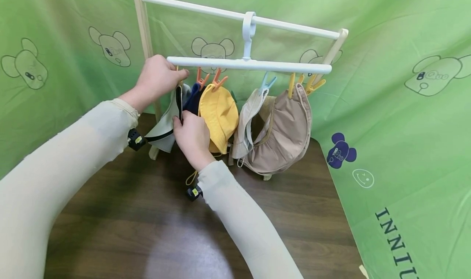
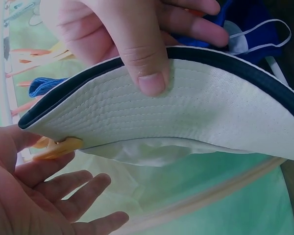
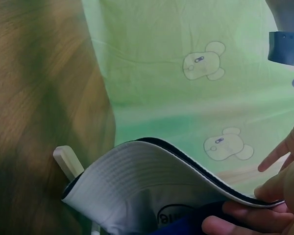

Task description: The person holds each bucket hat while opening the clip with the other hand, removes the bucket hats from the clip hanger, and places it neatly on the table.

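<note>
My pale sleeves (image 1: 243, 217) reach in from the lower edge, the wooden floor (image 1: 147, 213) spreading between them as elbow room. My right hand (image 1: 193, 138) pinches the dark-trimmed edge of a pale hat (image 1: 166, 119), thumb laid on one face of the brim, fingers behind. Higher up, my left hand (image 1: 160, 77) pinches a yellow clothespin (image 2: 59, 148) at the hat's corner between thumb and forefinger; the other three fingers fan out, with space beneath them. Whether the clothespin bites the cloth, I cannot tell.

The hat hangs below the left end of a white hanger bar (image 1: 250, 64), its brim curving down and outward to the left. On its right side, room is tight: a dark blue cloth (image 1: 193, 101) sits just beside it, then a yellow hat (image 1: 220, 117) under orange clothespins (image 1: 218, 81); whether my right knuckles touch either, I cannot tell. Farther along, past a gap on the bar, hang a light hat (image 1: 248, 121) and a bulky brown hat (image 1: 288, 131), its outer edge near the bar's right end. Above, the bar's hook (image 1: 248, 29) circles the rack's rail (image 1: 198, 9); behind stretches a green backdrop (image 1: 386, 119).
</note>
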### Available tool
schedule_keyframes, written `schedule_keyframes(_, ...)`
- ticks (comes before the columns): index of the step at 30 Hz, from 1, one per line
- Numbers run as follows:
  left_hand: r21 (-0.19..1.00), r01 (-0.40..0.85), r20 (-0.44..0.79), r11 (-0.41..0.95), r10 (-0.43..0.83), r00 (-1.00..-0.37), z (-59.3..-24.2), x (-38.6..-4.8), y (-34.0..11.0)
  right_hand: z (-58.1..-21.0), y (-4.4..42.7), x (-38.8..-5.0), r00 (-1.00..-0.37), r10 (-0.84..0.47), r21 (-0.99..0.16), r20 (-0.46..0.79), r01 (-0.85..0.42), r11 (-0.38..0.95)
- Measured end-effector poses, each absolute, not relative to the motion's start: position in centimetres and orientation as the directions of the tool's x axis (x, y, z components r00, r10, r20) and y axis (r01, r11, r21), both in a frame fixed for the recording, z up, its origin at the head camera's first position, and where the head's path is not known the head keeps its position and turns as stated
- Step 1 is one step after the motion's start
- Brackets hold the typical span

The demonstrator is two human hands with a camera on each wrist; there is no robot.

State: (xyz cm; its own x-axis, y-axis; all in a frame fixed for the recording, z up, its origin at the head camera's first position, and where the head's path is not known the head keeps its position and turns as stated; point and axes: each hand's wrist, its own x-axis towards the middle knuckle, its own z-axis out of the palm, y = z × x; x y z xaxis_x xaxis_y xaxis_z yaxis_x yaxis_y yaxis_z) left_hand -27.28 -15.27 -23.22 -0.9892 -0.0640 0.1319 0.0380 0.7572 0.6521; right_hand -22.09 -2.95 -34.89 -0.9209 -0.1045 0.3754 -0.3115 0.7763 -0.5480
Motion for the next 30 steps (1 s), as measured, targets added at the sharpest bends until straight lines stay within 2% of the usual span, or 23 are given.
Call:
schedule_keyframes(23,0.692,-0.013,0.07,0.722,-0.084,-0.994,-22.9,-27.4,-15.0,-35.3,-2.7,-21.6,-0.924,-0.085,-0.524,0.373,-0.286,0.802)
schedule_keyframes(30,0.69,-0.017,0.063,0.724,-0.083,-0.995,-22.6,-27.4,-15.5,-35.9,-2.8,-21.1,-0.908,-0.092,-0.509,0.409,-0.311,0.803)
